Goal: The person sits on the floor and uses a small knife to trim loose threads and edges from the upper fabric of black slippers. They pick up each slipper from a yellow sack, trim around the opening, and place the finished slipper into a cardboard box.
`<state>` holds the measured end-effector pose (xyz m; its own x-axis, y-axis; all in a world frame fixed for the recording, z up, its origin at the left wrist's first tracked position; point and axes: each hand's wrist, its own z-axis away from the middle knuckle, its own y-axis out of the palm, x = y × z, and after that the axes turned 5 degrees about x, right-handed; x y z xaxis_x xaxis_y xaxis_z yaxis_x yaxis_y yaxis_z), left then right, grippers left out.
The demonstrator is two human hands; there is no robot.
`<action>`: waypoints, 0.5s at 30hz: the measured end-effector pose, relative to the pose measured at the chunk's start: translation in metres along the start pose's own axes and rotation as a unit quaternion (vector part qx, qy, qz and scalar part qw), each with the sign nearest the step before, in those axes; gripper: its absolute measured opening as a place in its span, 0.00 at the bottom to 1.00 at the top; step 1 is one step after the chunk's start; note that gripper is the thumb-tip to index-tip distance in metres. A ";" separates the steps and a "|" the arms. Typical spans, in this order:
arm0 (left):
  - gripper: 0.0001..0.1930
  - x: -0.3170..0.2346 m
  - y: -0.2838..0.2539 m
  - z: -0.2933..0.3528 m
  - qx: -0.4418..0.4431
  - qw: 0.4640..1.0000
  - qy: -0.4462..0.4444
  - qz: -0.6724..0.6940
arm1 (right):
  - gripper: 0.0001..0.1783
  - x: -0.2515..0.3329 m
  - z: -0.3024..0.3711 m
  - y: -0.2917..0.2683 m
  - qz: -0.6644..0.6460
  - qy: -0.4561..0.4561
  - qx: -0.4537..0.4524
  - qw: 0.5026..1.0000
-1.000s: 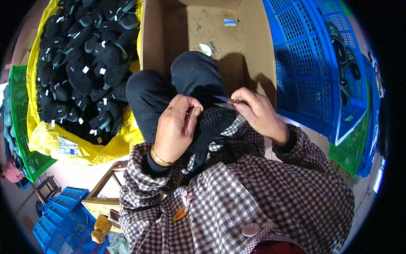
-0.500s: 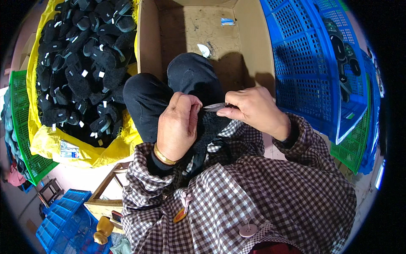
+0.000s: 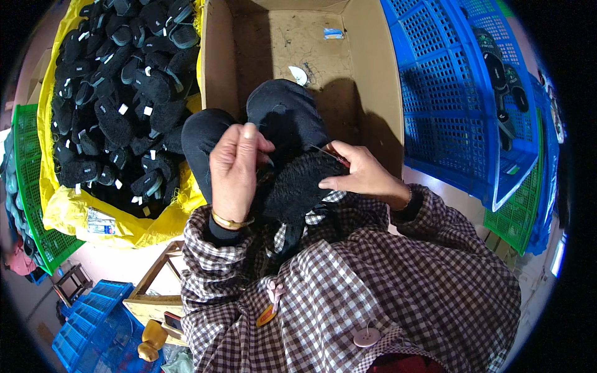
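A fuzzy black slipper piece [image 3: 292,186] lies over my lap between my two hands; its lower part is lost against dark cloth. My right hand [image 3: 368,175] rests at its right edge, thumb on the black pile, with small thread snips [image 3: 343,161] in the fingers. The snips' thin blade points up and left, and a bit of red shows on them. My left hand [image 3: 234,168] is raised over my left knee at the piece's left side, thumb and fingers pinched together. Whatever is in that pinch is too small to make out.
On the left a yellow sack [image 3: 124,230] holds many black fuzzy slippers [image 3: 115,118]. Ahead stands an open cardboard box [image 3: 367,56] with scraps inside. Blue crates [image 3: 444,124] line the right. A wooden stool [image 3: 155,298] and blue basket [image 3: 93,317] are at lower left.
My left hand has moved left and up, away from the snips. My right hand has lowered slightly onto the black piece, and the snips' blade has turned from level to slanting upward.
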<state>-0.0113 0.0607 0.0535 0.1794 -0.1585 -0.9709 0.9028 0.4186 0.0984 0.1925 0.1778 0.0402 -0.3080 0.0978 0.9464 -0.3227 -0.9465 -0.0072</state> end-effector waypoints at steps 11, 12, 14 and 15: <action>0.33 0.008 -0.026 0.019 0.181 0.979 -0.088 -0.025 | 0.18 0.038 -0.044 0.021 -0.288 0.046 -0.205 0.934; 0.31 0.014 -0.024 0.022 0.107 0.986 -0.125 -0.020 | 0.17 0.039 -0.043 0.018 -0.313 0.035 -0.162 0.935; 0.27 0.040 -0.029 0.018 0.076 0.965 -0.172 0.183 | 0.17 0.045 -0.037 0.009 -0.361 0.012 -0.075 0.930; 0.25 0.038 -0.028 0.019 0.055 0.943 -0.198 0.263 | 0.15 0.050 -0.040 0.011 -0.278 0.000 -0.107 0.955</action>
<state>-0.0221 0.0263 0.0185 0.7252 -0.2853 -0.6267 0.6798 0.4411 0.5859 0.1374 0.1844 0.0742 -0.0361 0.5660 0.8236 -0.6113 -0.6645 0.4299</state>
